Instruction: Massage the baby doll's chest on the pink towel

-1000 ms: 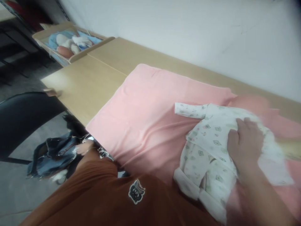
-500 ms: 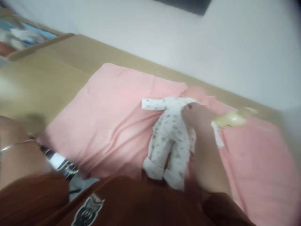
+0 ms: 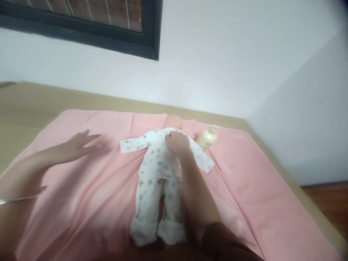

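Observation:
A baby doll [image 3: 174, 122] lies on its back on a pink cloth [image 3: 89, 125]. It wears a white patterned shirt [image 3: 159, 156] with its sleeves spread out, and matching trousers [image 3: 148, 197] with turned-up cuffs. My right hand [image 3: 178, 142] rests on the upper chest of the shirt, its fingers curled in. Whether those fingers pinch the fabric is hidden. Over the cloth to the left, my left hand [image 3: 78, 146] is in the air with its fingers apart, holding nothing. It is apart from the doll's outstretched sleeve.
A pale yellow bottle [image 3: 208, 137] lies tilted beside the doll's right-hand sleeve. Under the cloth is a tan surface [image 3: 40, 96] that meets a white wall [image 3: 206, 65]. A dark-framed window [image 3: 150, 32] is above, and brown floor [image 3: 326, 201] shows at the right.
My view has swung left to right and straightened, so the doll appears further left. My left hand has come from the left edge to above the cloth. My right hand stays on the doll's chest.

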Tool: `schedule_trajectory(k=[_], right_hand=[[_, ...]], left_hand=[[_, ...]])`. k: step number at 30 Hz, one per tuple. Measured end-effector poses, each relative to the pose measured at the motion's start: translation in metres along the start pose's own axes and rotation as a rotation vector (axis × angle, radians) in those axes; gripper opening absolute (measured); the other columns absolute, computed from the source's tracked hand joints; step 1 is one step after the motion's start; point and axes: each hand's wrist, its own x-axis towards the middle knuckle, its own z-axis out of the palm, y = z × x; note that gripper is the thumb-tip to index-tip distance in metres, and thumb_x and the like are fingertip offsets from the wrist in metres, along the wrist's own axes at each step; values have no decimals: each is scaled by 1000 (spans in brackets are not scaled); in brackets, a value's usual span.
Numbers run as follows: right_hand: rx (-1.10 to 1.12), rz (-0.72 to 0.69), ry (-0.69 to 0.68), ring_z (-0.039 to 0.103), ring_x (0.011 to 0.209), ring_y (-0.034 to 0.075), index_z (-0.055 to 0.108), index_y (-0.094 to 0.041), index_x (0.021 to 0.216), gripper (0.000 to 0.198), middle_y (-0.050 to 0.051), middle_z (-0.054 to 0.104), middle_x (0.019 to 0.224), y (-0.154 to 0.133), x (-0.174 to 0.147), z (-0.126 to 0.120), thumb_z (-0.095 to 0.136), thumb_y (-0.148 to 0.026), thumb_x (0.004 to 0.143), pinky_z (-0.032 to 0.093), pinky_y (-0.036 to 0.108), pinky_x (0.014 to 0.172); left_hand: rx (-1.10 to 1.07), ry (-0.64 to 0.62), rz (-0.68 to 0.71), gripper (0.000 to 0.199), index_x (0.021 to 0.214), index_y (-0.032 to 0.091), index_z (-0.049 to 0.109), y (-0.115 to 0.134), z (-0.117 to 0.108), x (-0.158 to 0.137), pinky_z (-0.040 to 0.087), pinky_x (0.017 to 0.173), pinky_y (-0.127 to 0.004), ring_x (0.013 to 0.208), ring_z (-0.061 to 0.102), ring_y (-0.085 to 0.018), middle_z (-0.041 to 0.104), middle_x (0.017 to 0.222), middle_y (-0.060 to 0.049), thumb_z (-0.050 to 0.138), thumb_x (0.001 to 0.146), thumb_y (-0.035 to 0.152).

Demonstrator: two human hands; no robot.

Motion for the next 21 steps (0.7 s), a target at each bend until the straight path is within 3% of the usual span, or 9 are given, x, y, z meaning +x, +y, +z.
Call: schedule_trajectory(k=[1,3,6,9,10,12,14,19,21], right_hand=[[9,-14,-5,66,103,28,69,-18,105,41,14,72,112,0,-1,-1,32,-33,95,49,38,88],[49,-31,-22,66,101,27,68,-18,103,39,13,72,111,3,-1,-6,32,-32,96,50,36,86],[158,-83,-37,65,108,27,66,-18,113,38,12,70,120,14,-2,-22,36,-33,96,50,36,92],[341,-169,-14,61,121,25,60,-22,133,44,7,63,138,36,-14,-50,40,-34,95,48,36,101],[399,-161,14,61,122,24,57,-24,138,47,6,61,141,44,-20,-60,41,-34,95,49,37,102],[468,-52,123,64,117,25,54,-24,142,51,7,62,141,61,-37,-78,43,-36,94,50,40,103],[567,35,263,66,116,26,52,-25,145,54,7,62,140,77,-54,-92,46,-40,93,50,44,105],[772,124,682,58,131,27,56,-26,140,51,5,60,143,95,-70,-98,46,-40,93,48,47,111],[783,145,740,51,139,28,57,-24,139,50,6,54,149,96,-63,-95,47,-38,92,41,51,118]], left_hand=[[21,-124,81,77,151,30,41,28,8,4,16,122,-61,156,14,-37,14,171,-4,51,87,73],[-33,-185,204,77,154,31,34,92,25,5,14,124,-58,157,10,-36,7,172,-2,48,89,70],[-303,-176,357,69,150,27,43,190,52,-3,31,122,-43,150,34,-30,33,164,-6,47,90,61],[-432,-212,583,57,146,21,45,258,88,-17,47,110,-41,133,55,-25,54,148,-11,33,97,46],[-328,-195,632,54,143,20,48,272,101,-22,46,110,-44,132,55,-27,55,146,-13,32,98,44],[-54,-67,601,52,142,20,49,291,126,-29,42,109,-58,134,51,-36,49,151,-17,42,95,42],[32,-13,614,51,142,19,48,302,143,-33,38,109,-64,135,49,-40,43,156,-18,45,95,39],[-413,-180,567,47,138,21,53,344,137,-21,32,122,-48,143,45,-28,51,152,-11,40,95,32],[-823,-228,469,47,138,17,53,365,129,-15,32,123,-40,145,43,-25,48,155,-10,41,95,33]])
